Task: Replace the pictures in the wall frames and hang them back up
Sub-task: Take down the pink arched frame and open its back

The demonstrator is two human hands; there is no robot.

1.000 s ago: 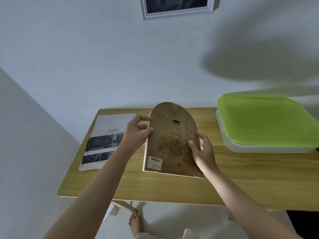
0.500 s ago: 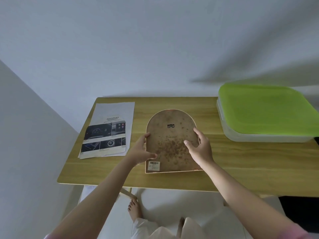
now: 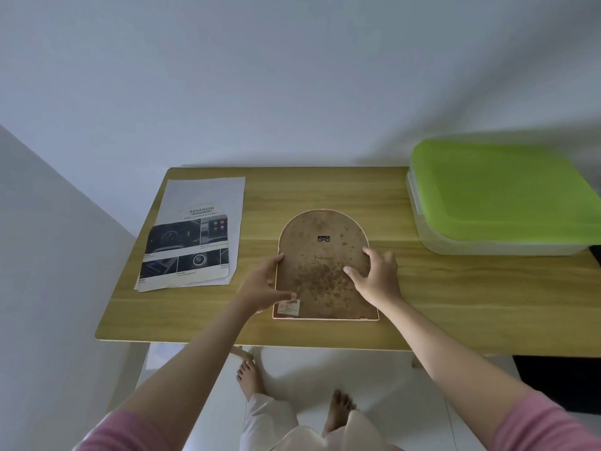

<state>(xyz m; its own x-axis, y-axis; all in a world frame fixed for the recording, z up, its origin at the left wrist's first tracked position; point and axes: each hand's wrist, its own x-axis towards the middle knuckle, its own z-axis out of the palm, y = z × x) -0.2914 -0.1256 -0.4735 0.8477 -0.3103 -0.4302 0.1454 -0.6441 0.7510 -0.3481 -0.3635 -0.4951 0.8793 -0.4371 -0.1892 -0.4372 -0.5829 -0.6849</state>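
Observation:
An arch-topped picture frame [image 3: 320,255] lies face down on the wooden table [image 3: 455,307], showing its brown spotted backing board, a small metal hanger and a barcode sticker at its lower left corner. My left hand [image 3: 265,286] grips the frame's left edge, thumb over the sticker. My right hand [image 3: 377,275] holds the right edge with the thumb laid on the backing. A printed sheet [image 3: 195,229] with car-interior pictures and the word ADVANCED lies on the table to the left of the frame.
A shallow white container with a green lid [image 3: 500,193] sits at the table's back right. A white wall stands behind the table and another closes in at the left. My bare feet [image 3: 248,377] stand on the white floor below the table's front edge.
The frame has come down from tilted upright in both hands to lying flat, face down, on the table. The view has dropped, and the wall frame above is out of sight.

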